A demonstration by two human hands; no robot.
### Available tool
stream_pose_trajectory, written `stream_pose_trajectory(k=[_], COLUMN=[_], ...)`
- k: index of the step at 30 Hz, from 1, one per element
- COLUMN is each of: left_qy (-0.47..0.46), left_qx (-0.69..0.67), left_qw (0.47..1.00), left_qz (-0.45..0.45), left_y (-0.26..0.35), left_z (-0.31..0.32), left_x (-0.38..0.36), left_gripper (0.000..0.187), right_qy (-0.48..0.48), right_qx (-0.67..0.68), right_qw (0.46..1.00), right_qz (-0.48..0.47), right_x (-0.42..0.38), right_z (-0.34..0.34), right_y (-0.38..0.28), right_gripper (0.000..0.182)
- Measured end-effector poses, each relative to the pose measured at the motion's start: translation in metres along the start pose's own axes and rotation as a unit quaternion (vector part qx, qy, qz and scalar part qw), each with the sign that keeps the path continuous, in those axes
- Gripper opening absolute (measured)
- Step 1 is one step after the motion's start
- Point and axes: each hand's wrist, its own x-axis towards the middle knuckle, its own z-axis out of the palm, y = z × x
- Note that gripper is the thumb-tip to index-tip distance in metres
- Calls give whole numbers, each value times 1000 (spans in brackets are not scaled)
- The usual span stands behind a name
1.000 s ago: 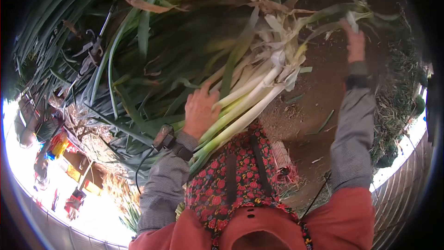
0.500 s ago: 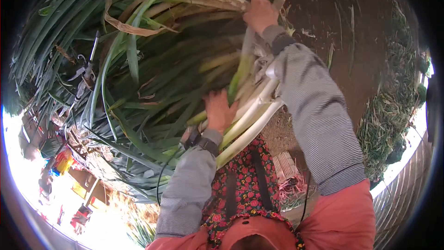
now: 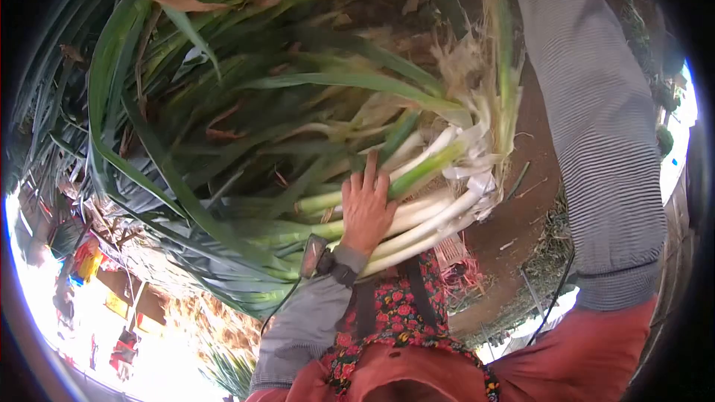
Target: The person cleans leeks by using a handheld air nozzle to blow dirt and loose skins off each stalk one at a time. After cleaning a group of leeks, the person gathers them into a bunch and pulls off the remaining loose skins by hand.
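My left hand lies palm down with its fingers apart on the white and pale green stalks of a large pile of long green onions. The root ends point to the right and look tangled and dry. Dark green leaves spread away to the left, some of them bent over the pile. From the right, my right sleeve reaches up to the top edge, where the hand is out of view. Near that sleeve, one stalk with dry, stringy husk stands along the root ends.
Brown ground with scraps shows right of the pile. Pink string lies near my floral apron. Heaped green trimmings are at the right. Bright light and dry straw show at lower left.
My right hand has moved up and right from the root ends, out of view. My left hand stays on the stalks, its fingers more visible. The view has shifted, and upper leaves have moved.
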Motion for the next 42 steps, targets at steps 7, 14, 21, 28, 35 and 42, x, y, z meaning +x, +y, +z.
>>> stream_pose_trajectory(k=[7,14,21,28,35,42], left_qy=[-8,55,-43,90,76,44], left_qx=[21,49,8,37,50,27], left_qw=[998,992,982,992,992,997], left_qz=[-66,-106,-185,-80,-90,-65], left_y=[-14,-43,-93,-91,-85,-71], left_z=[2,-33,-49,-25,-28,-28], left_x=[-8,-23,-9,-25,-28,-41], left_gripper=[68,67,61,57,44,36], right_qy=[-289,-463,-411,-165,-130,-310], right_qx=[222,302,177,380,809,182], right_qw=[922,826,852,910,476,893], right_qz=[-128,-114,-274,-33,318,-270], right_x=[-142,-197,-218,-178,-155,-207], right_z=[77,117,109,112,111,167], right_y=[-63,-87,-97,-54,-47,-136], right_gripper=[123,136,94,27,30,57])
